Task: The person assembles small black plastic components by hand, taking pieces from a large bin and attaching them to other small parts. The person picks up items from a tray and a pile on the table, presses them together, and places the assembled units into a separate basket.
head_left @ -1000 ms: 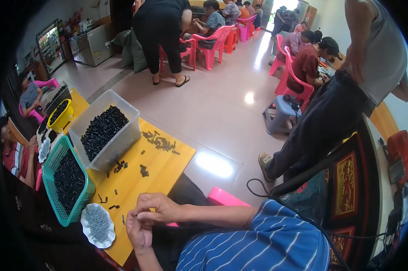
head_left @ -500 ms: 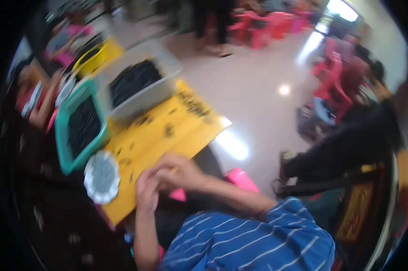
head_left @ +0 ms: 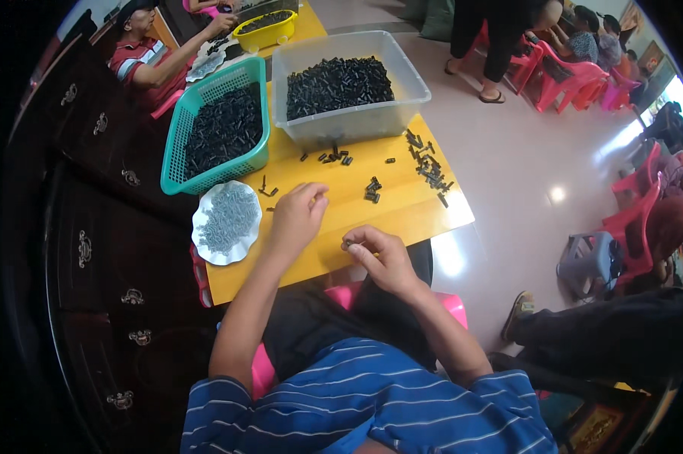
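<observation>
Over the middle of the yellow tabletop (head_left: 330,253), my right hand (head_left: 387,261) pinches a small dark cylindrical piece (head_left: 347,244) between thumb and fingers. My left hand (head_left: 298,216) hovers to its left, fingers bent and slightly apart from the thumb, with nothing visible in them. Beside it, a few black pieces (head_left: 267,188) lie loose near a white scalloped plate (head_left: 257,227) heaped with small clear or grey bits (head_left: 228,217). A small cluster of short black tubes (head_left: 372,190) sits beyond my right hand. More black pieces (head_left: 428,168) are scattered at the table's right edge.
A green basket (head_left: 176,163) and a clear plastic tub (head_left: 357,125), both full of black pieces, stand at the back. Behind is a yellow container (head_left: 264,35). A person (head_left: 156,64) sits at far left beside dark drawers (head_left: 99,250). Red chairs (head_left: 568,76) stand across the floor.
My hands, together half a second ago, are now apart, the right one holding the small piece. The view has swung and sharpened; the tub and basket appear in much the same arrangement.
</observation>
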`<state>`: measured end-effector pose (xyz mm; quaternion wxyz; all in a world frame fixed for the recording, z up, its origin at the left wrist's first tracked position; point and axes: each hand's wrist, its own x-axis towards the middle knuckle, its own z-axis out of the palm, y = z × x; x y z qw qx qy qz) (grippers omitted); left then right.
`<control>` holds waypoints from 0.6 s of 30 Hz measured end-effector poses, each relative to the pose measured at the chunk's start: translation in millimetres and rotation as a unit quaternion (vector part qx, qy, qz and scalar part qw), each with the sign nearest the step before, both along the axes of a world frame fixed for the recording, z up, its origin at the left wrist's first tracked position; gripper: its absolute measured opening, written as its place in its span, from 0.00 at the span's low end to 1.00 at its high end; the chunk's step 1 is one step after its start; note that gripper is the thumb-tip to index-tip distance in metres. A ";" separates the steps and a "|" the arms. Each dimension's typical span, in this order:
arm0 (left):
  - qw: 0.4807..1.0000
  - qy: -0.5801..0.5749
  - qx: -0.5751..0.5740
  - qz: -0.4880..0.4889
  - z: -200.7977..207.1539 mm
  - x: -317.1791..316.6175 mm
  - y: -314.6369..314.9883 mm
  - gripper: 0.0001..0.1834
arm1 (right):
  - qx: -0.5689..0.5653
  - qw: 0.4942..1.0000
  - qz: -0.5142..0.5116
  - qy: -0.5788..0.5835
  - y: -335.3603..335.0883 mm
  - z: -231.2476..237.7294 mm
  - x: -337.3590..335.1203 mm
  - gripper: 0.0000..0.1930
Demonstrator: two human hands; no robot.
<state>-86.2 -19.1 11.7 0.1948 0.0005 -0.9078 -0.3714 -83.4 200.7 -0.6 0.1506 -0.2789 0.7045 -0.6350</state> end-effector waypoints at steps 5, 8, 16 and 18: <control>0.997 0.047 -0.067 -0.005 -17.2 -43.7 3.7 0.10 | -0.031 0.999 -0.007 -0.010 8.0 -13.4 -0.7 0.08; 0.995 0.025 -0.090 0.028 -25.3 -61.4 9.3 0.10 | -0.033 0.999 -0.012 -0.028 13.5 -17.9 -1.6 0.08; 0.986 0.049 -0.113 0.109 -43.3 -79.3 -11.3 0.10 | -0.024 0.997 -0.013 -0.076 15.5 -20.2 -2.8 0.09; 0.987 0.046 -0.115 0.105 -43.4 -84.1 -11.6 0.10 | -0.083 0.993 -0.036 -0.071 13.3 -25.9 -1.6 0.08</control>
